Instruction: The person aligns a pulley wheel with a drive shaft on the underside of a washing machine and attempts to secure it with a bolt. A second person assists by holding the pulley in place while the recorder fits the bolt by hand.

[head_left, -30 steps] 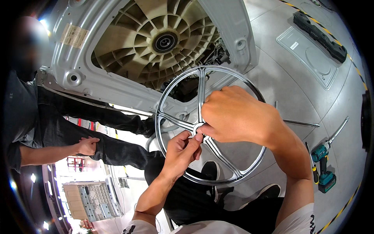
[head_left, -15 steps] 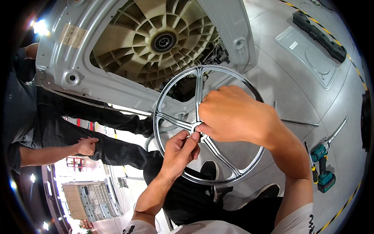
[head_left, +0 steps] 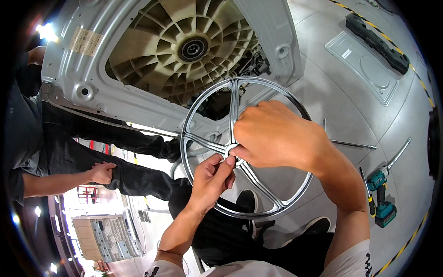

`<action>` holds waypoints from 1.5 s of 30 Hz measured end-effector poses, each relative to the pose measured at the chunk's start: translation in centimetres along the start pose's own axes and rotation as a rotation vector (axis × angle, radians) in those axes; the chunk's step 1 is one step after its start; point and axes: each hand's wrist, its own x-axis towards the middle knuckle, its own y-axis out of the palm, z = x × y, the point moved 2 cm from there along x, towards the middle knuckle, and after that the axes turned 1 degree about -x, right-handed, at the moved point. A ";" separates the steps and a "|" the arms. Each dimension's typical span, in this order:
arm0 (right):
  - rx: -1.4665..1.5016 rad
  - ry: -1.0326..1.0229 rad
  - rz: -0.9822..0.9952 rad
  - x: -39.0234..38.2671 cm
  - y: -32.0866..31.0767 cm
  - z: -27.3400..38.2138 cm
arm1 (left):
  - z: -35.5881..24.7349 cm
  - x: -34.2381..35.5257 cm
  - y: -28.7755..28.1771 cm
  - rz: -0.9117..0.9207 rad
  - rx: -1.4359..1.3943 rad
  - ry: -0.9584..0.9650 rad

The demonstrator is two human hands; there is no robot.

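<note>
A shiny metal pulley wheel [head_left: 201, 144] with several spokes is held up before me, in front of an opened washing machine. At its hub, my left hand [head_left: 212, 179] pinches with thumb and fingertips. My right hand [head_left: 276, 135] is closed over the hub and the spokes beside it, its thumb tip next to the left thumb. Anything small between the fingertips is hidden. Beyond the wheel, the machine's grey rear panel [head_left: 107, 99] frames a ribbed plastic tub back [head_left: 167, 50] with a round bearing [head_left: 193, 49] at its centre.
On the floor at right lie a teal cordless drill [head_left: 381, 190], a screwdriver [head_left: 371, 203] and a metal bar [head_left: 353, 144]. Farther off are a grey cover panel [head_left: 362, 69] and a black elongated part [head_left: 378, 44]. Another person's hand [head_left: 102, 172] rests against their leg at left.
</note>
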 end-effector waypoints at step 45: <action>0.004 0.858 0.497 -14.1 11.8 -13.4 | 1.2 -4.4 -1.5 0.651 1.176 0.748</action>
